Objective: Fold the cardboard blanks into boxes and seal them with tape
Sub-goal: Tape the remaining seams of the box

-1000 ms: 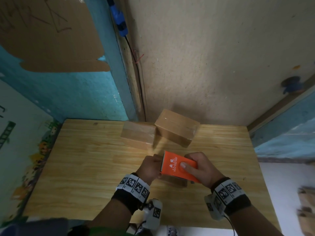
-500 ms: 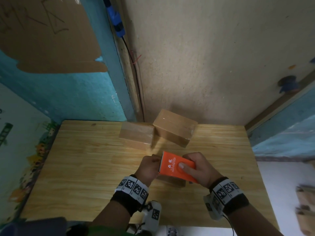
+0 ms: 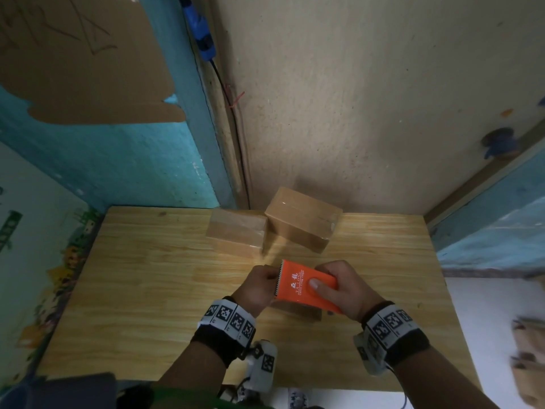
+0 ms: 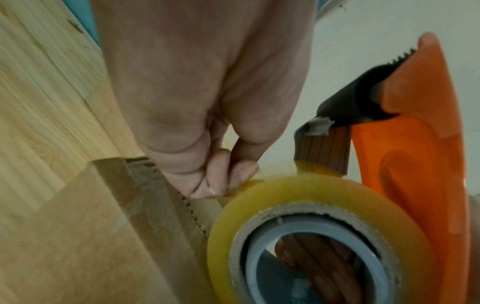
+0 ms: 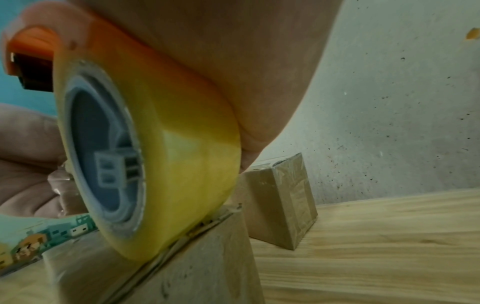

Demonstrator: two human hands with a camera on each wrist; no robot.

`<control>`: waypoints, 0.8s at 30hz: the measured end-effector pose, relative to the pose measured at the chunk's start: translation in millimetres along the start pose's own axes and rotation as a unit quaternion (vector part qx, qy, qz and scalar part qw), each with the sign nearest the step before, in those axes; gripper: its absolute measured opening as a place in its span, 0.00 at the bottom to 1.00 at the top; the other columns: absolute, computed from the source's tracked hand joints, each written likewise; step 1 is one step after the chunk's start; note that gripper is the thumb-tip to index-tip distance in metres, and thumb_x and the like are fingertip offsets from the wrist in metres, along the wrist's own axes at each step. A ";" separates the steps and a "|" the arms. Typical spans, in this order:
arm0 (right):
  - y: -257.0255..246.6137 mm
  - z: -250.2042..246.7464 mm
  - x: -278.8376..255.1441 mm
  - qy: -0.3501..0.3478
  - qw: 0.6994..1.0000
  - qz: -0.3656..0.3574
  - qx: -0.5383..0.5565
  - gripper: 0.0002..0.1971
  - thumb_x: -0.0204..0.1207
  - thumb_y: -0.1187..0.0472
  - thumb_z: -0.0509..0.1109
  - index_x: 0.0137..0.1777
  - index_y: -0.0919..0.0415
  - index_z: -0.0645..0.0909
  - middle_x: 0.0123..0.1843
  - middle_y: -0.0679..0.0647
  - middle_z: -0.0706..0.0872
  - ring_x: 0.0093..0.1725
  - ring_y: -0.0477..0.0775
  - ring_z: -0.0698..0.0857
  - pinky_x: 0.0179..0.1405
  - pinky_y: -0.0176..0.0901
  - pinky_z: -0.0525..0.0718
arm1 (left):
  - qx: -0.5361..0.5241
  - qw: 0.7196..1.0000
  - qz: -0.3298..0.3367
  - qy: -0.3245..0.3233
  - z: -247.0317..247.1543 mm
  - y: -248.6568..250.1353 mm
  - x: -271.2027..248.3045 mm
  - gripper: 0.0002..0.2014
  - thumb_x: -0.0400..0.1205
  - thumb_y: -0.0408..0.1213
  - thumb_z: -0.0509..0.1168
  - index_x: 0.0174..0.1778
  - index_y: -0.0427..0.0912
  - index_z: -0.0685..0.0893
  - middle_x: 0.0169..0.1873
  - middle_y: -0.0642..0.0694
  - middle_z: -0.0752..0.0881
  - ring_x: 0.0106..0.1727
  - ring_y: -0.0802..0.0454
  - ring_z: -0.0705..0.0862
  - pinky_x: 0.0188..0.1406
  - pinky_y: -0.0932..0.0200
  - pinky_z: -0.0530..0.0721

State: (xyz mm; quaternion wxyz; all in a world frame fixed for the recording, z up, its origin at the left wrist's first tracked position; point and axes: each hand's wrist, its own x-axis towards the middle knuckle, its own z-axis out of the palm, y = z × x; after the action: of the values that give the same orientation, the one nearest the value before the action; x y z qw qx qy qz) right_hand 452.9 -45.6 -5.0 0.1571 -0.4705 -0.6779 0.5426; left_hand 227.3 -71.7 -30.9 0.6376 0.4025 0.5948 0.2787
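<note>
My right hand (image 3: 342, 287) grips an orange tape dispenser (image 3: 303, 286) with its yellowish clear tape roll (image 4: 298, 232) (image 5: 161, 164). The roll rests on the top seam of a small cardboard box (image 3: 298, 309) (image 5: 182, 267) on the wooden table (image 3: 147, 290). The dispenser hides most of that box in the head view. My left hand (image 3: 259, 286) is at the dispenser's toothed end, its fingertips (image 4: 228, 174) pinching the loose end of the tape. Two taped boxes stand at the back of the table, one on the left (image 3: 236, 236) and one on the right (image 3: 303, 222).
A beige wall (image 3: 368, 98) rises right behind the table, with a teal wall (image 3: 118, 160) and a cable on the left. Cardboard pieces (image 3: 528, 355) lie on the floor beyond the table's right edge. Bare tabletop spreads to the left and right of my hands.
Both hands keep their hold and stay over the box. The camera has shifted slightly; nothing else has visibly moved.
</note>
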 end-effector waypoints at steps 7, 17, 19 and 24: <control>-2.0 1.1 -1.1 0.002 1.000 0.002 0.001 0.37 0.71 0.26 0.68 0.55 0.64 0.87 0.47 0.57 0.92 0.42 0.54 0.94 0.33 0.44 0.92 | -0.135 0.990 -0.016 0.047 8.1 -4.2 -0.2 0.18 0.77 0.39 0.74 0.44 0.21 0.86 0.39 0.30 0.89 0.41 0.38 0.89 0.51 0.45 0.87; -0.9 2.9 -0.6 0.007 1.000 0.018 0.015 0.35 0.70 0.27 0.70 0.54 0.62 0.87 0.47 0.58 0.92 0.41 0.54 0.94 0.31 0.45 0.91 | -0.086 0.981 -0.029 0.170 4.7 -8.1 -0.1 0.09 0.82 0.23 0.71 0.39 0.36 0.92 0.34 0.42 0.93 0.38 0.45 0.93 0.42 0.52 0.91; -1.1 2.7 -0.3 0.005 1.000 0.019 0.014 0.36 0.70 0.26 0.69 0.55 0.62 0.86 0.48 0.58 0.92 0.42 0.55 0.94 0.32 0.45 0.91 | -0.091 0.980 -0.030 0.175 5.2 -9.3 -2.5 0.11 0.81 0.23 0.72 0.36 0.40 0.93 0.34 0.42 0.94 0.39 0.44 0.93 0.45 0.49 0.91; -2.3 3.2 -0.8 0.005 1.000 0.020 0.011 0.36 0.70 0.25 0.69 0.55 0.61 0.86 0.48 0.55 0.92 0.42 0.53 0.94 0.32 0.45 0.91 | -0.074 0.981 -0.031 0.179 4.1 -15.7 -2.0 0.15 0.82 0.26 0.73 0.32 0.46 0.94 0.35 0.42 0.94 0.43 0.41 0.94 0.53 0.43 0.91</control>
State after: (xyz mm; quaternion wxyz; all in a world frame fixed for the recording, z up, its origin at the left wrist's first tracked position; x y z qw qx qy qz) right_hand 450.0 -48.1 -3.9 0.1545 -0.4853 -0.6616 0.5503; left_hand 229.1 -82.4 -43.2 0.5571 0.2794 0.6890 0.3698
